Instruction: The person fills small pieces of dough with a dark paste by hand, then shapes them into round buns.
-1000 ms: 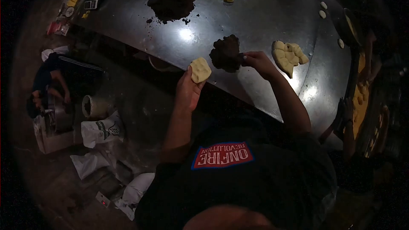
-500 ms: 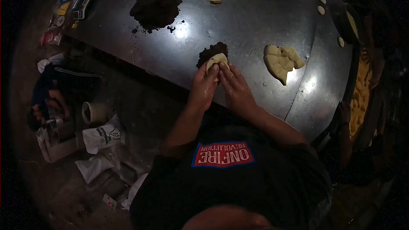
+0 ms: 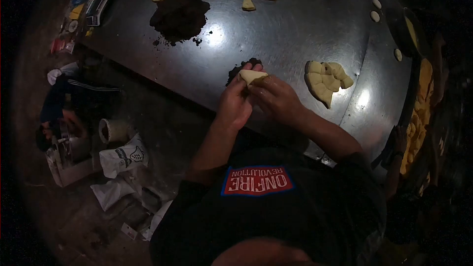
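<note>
Dough piece [image 3: 253,77] rests between the cupped left hand [image 3: 235,105], seemingly there to support its softness, and the right hand [image 3: 277,98], whose fingers grip its edge, with the small dark mound [image 3: 233,75] just beyond both, presumably for easy reach.

I wear a black short-sleeved T-shirt [image 3: 325,212], its left sleeve [image 3: 191,193] and right sleeve [image 3: 362,170] both plain and dark. Across my chest sits a red four-sided print [image 3: 258,181] edged in blue, with pale capitals reading "ONFIRE" and a smaller "REVOLUTION" beneath, upside down from my view. My left hand [image 3: 233,109] and right hand [image 3: 279,101] are bare.
</note>
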`<action>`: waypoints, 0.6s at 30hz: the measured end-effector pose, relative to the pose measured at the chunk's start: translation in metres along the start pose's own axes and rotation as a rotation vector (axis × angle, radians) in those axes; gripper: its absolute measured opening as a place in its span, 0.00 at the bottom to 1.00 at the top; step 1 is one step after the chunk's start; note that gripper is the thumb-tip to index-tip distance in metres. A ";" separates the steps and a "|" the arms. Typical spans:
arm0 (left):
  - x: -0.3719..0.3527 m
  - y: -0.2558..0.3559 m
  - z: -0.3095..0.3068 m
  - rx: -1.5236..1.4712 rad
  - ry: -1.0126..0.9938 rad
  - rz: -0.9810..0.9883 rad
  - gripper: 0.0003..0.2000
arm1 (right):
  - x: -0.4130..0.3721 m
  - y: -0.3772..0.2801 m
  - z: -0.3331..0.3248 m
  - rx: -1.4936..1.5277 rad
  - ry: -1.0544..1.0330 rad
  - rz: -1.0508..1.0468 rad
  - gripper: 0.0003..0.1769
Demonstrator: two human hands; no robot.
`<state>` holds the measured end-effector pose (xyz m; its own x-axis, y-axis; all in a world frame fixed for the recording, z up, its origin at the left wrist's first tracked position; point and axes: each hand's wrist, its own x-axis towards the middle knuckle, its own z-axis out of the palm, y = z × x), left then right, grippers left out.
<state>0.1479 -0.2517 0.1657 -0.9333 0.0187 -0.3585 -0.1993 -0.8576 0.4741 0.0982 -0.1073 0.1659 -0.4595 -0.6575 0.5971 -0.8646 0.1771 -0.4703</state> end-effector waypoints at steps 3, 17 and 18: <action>-0.017 0.026 0.000 -0.145 -0.184 -0.177 0.23 | 0.001 -0.024 -0.003 -0.047 0.048 0.114 0.16; -0.099 0.016 0.012 0.615 -0.396 0.506 0.24 | 0.003 -0.115 -0.006 0.697 0.415 0.603 0.17; -0.103 0.012 0.017 0.724 -0.298 0.576 0.25 | 0.001 -0.115 -0.005 0.484 0.389 0.559 0.18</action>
<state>0.2363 -0.2558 0.2217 -0.9627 -0.0900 0.2550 0.2697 -0.2543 0.9287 0.1964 -0.1243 0.2240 -0.9092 -0.2503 0.3327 -0.3460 0.0097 -0.9382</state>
